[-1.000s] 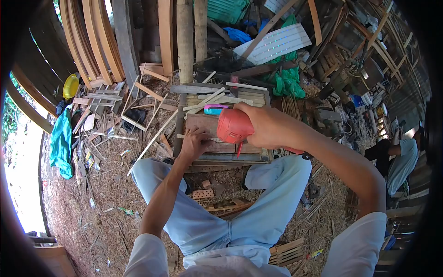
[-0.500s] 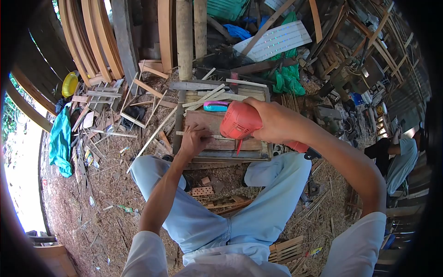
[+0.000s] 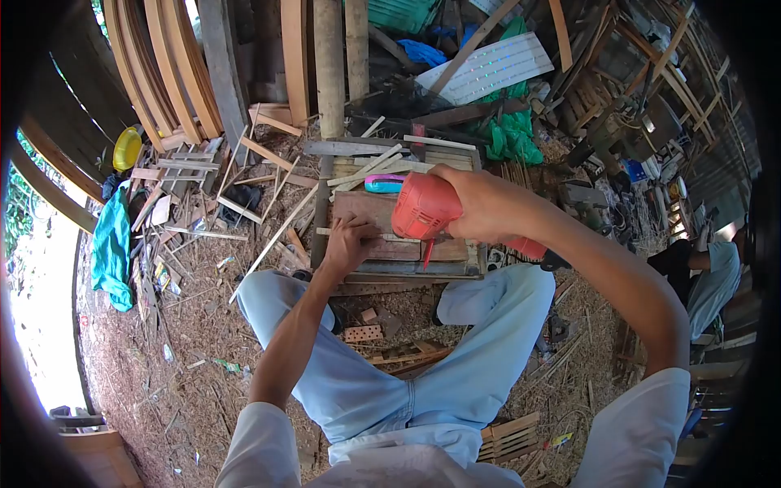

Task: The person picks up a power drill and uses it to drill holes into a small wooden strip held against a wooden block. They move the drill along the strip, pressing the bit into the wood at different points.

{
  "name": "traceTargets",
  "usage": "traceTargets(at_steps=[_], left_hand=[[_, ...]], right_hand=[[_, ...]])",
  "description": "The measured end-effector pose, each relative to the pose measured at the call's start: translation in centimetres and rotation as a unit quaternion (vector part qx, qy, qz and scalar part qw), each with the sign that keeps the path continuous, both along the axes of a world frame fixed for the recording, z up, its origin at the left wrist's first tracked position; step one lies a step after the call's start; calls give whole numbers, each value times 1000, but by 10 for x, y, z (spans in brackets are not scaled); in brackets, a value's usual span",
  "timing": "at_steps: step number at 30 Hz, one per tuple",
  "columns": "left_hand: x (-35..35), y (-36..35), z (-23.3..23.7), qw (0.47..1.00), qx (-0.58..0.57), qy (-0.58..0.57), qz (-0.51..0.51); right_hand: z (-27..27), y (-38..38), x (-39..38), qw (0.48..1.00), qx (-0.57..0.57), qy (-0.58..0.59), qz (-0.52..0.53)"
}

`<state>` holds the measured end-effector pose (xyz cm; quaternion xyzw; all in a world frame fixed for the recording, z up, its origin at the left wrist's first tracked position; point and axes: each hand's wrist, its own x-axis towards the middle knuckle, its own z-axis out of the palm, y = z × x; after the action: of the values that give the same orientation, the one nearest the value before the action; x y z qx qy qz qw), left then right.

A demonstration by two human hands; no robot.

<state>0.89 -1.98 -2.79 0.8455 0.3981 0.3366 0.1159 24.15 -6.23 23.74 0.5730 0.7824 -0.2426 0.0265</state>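
Note:
My right hand (image 3: 474, 201) grips a red electric drill (image 3: 425, 210), its bit pointing down at a thin wooden strip (image 3: 389, 237) on a low wooden work bench (image 3: 464, 264). My left hand (image 3: 348, 244) presses the left end of that strip flat on the bench top. A pink and teal object (image 3: 382, 184) lies on the bench just beyond the drill. Loose pale wooden slats (image 3: 370, 169) are piled at the bench's far side. I sit with my legs in light blue trousers (image 3: 382, 382) on either side of the bench.
Scrap wood and slats (image 3: 203, 175) litter the sawdust ground to the left. Curved wooden planks (image 3: 163, 65) lean at the back left. A teal cloth (image 3: 110, 248) lies far left. Green bags (image 3: 508, 138) sit behind the bench. Another person (image 3: 708, 272) sits at the right edge.
The drill and my right hand have shifted slightly right and up over the strip. My left hand stays pressed on the strip.

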Motion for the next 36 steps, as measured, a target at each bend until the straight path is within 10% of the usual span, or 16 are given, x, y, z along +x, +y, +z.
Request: traceTargets(at_steps=[36], left_hand=[[-1,7,0,999,18,-15,-30]], right_hand=[[19,-6,2,995,-55,68,-37]])
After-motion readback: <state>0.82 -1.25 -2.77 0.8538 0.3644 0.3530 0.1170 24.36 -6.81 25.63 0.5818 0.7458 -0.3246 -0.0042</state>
